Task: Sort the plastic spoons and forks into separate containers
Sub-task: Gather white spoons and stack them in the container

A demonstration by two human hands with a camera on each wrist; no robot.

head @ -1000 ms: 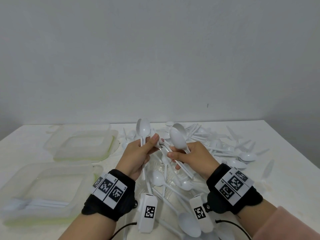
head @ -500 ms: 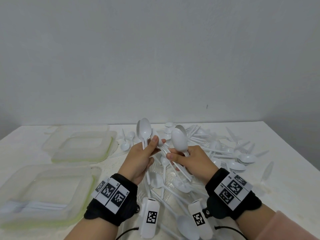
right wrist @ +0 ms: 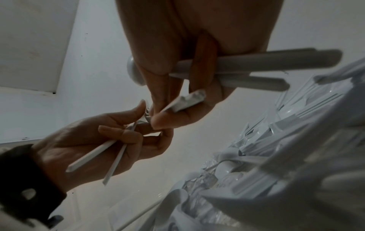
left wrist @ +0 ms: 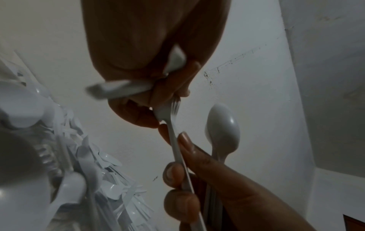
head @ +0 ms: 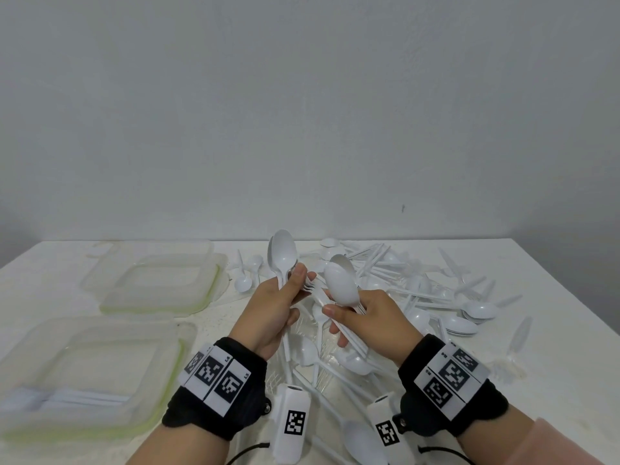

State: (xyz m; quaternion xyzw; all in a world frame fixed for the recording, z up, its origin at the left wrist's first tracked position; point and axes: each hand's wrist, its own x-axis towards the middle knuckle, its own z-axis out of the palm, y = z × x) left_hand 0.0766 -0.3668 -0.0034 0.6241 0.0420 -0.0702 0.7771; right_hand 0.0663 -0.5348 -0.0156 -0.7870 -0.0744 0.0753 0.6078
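White spoons [head: 282, 255] in both hands, two containers [head: 157, 280].

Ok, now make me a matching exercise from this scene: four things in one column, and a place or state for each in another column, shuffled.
Things:
1. left hand
2. near container
3. far container
4. cutlery pile

States:
a. spread over the right side of the table
b. grips spoons with bowls up
c. has white cutlery lying in it
d. no cutlery visible inside

Pairs: 1-b, 2-c, 3-d, 4-a
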